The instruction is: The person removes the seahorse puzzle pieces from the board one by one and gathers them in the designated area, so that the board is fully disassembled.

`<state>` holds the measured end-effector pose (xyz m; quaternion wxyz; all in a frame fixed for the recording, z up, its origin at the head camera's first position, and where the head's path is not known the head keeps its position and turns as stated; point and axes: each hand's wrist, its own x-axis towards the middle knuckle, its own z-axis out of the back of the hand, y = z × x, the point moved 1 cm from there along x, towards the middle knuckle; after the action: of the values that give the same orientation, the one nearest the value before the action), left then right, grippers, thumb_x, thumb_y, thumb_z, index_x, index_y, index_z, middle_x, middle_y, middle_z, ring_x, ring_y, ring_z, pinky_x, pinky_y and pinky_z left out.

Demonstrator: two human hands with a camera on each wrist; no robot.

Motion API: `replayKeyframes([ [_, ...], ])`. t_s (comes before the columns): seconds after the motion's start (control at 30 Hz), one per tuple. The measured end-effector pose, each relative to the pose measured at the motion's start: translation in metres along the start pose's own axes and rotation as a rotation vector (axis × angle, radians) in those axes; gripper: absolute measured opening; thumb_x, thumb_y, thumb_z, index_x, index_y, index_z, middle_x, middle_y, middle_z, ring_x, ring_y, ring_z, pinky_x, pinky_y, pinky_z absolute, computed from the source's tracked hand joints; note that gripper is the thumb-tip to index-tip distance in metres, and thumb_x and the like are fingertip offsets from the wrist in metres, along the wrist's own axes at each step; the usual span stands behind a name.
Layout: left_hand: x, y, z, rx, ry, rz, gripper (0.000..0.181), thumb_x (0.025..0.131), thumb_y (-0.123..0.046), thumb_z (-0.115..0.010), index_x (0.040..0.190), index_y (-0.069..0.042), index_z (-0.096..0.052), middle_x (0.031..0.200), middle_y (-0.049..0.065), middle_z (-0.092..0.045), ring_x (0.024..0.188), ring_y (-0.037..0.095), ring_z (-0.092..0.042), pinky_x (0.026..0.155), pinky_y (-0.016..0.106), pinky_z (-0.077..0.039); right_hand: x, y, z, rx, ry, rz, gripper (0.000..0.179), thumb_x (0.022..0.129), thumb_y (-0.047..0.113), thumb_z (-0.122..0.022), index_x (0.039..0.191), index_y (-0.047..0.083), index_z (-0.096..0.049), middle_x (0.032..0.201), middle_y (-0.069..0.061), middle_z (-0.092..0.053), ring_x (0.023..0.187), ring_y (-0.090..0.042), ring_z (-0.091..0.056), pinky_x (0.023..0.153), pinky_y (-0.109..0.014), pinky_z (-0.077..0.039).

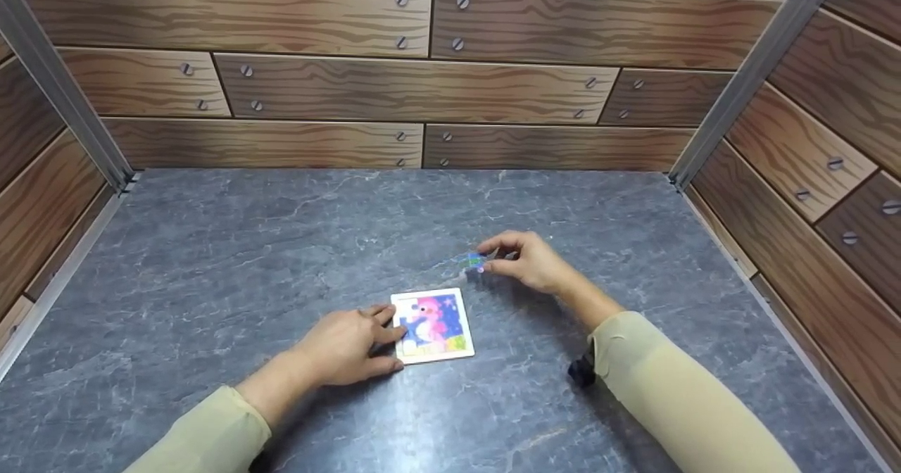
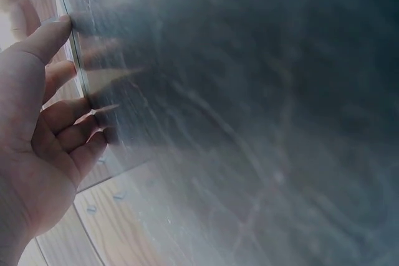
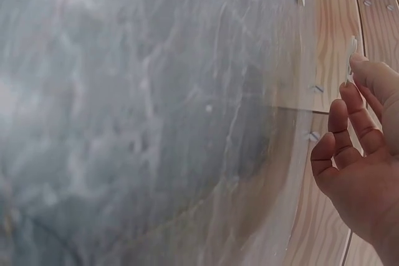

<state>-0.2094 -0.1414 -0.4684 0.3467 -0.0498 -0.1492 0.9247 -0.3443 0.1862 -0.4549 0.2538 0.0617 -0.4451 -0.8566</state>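
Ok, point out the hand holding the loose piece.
The right hand: it pinches the piece beyond the puzzle, while the left hand only touches the puzzle's left edge.

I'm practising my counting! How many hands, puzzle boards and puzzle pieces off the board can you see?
Hands: 2, left hand and right hand
Puzzle board: 1
Puzzle piece off the board: 1, in the right hand
Total: 4

Pink and blue puzzle (image 1: 438, 326), blue-green piece (image 1: 474, 260), grey veined tabletop (image 1: 267, 248)
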Motion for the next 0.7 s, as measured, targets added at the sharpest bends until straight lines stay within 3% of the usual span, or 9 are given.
replayKeyframes([
  [0.3,0.0,-0.001,0.002,-0.001,0.003,-0.005,0.054,0.101,-0.047,-0.07,0.143,-0.013,-0.069,0.152,0.024,-0.056,0.139,0.039,-0.056,0.103,0.058,-0.052,-0.001,-0.01,0.004,0.028,-0.053,-0.019,0.032,0.089,0.004,-0.083,0.119,-0.002,-0.078,0.113,-0.019,-0.075,0.092,-0.026,-0.067,0.076,-0.023,-0.052],
  [0.57,0.002,-0.001,0.002,0.001,0.013,0.003,0.054,0.1,-0.047,-0.07,0.143,-0.014,-0.069,0.151,0.023,-0.056,0.139,0.039,-0.056,0.103,0.057,-0.053,-0.001,-0.016,0.003,0.001,-0.052,-0.019,0.032,0.09,-0.007,-0.076,0.12,-0.014,-0.071,0.116,-0.031,-0.072,0.096,-0.039,-0.065,0.078,-0.022,-0.051],
  [0.7,0.002,-0.001,0.002,0.001,0.009,0.008,0.054,0.1,-0.047,-0.071,0.142,-0.014,-0.07,0.15,0.024,-0.057,0.139,0.039,-0.057,0.104,0.057,-0.052,-0.001,-0.018,0.002,-0.011,-0.05,-0.017,0.032,0.09,-0.006,-0.077,0.12,-0.014,-0.071,0.113,-0.031,-0.072,0.094,-0.035,-0.063,0.076,-0.021,-0.048],
])
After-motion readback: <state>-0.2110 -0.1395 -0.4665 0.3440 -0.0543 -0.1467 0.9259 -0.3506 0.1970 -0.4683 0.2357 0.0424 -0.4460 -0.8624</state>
